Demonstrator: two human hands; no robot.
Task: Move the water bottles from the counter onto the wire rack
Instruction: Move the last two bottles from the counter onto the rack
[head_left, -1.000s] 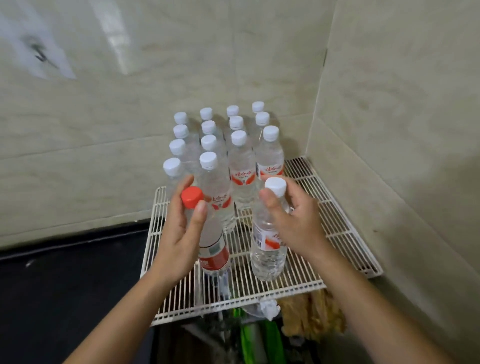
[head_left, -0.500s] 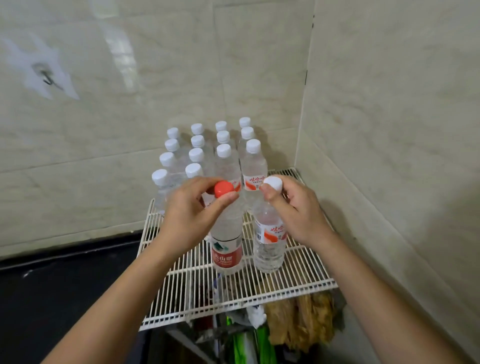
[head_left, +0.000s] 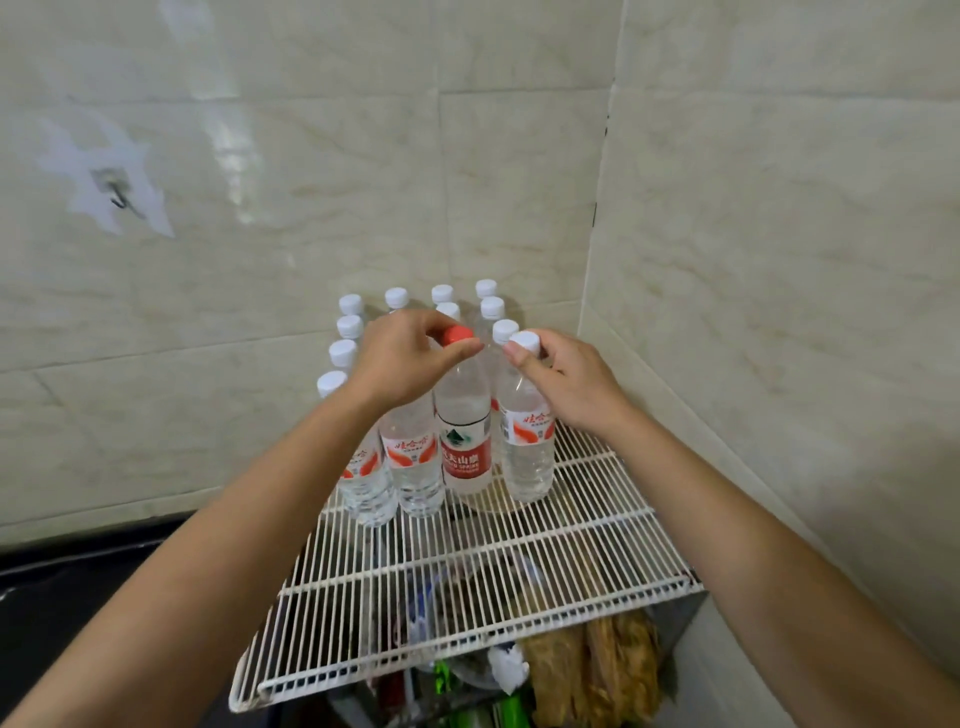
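Gripping two upright bottles by their caps, my left hand (head_left: 402, 358) pinches the red-capped bottle (head_left: 464, 426), my right hand (head_left: 566, 382) the white-capped bottle (head_left: 525, 431) at its 3 o'clock on the wire rack (head_left: 519, 561).

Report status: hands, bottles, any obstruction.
Left hand grips red-capped bottle by its cap. Right hand grips white-capped bottle. Both stand on wire rack. Nothing blocking.

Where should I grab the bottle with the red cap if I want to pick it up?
Probably by the neck just under the red cap, coming straight down from above. The red-cap bottle stands upright with bottles close on both sides, so its top is the easiest part to reach. The left hand pinches it there.
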